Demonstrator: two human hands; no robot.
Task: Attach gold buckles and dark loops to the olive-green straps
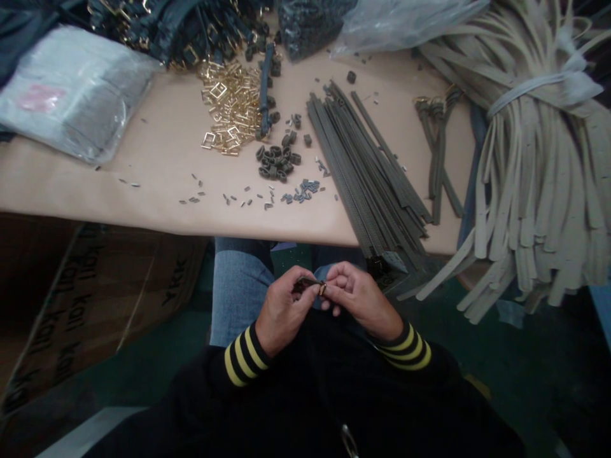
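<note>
Over my lap, in front of the table edge, my left hand (286, 310) is closed on a dark strap (308, 281), most of which is hidden by the fingers. A small gold buckle (323, 289) sits at the strap's end, pinched between the thumb and fingers of my right hand (365, 300). Both hands nearly meet there. On the table lie a pile of gold buckles (229, 105), a cluster of dark strap loops (277, 162), small metal clips (303, 189) and a bundle of olive straps (367, 172).
A large tied bunch of beige straps (539, 159) hangs over the table's right edge. Finished-looking straps with buckles (436, 140) lie beside it. A plastic-wrapped packet (76, 92) rests at left. Dark buckled straps (186, 28) are heaped behind. A cardboard box (100, 292) stands below the table (119, 197).
</note>
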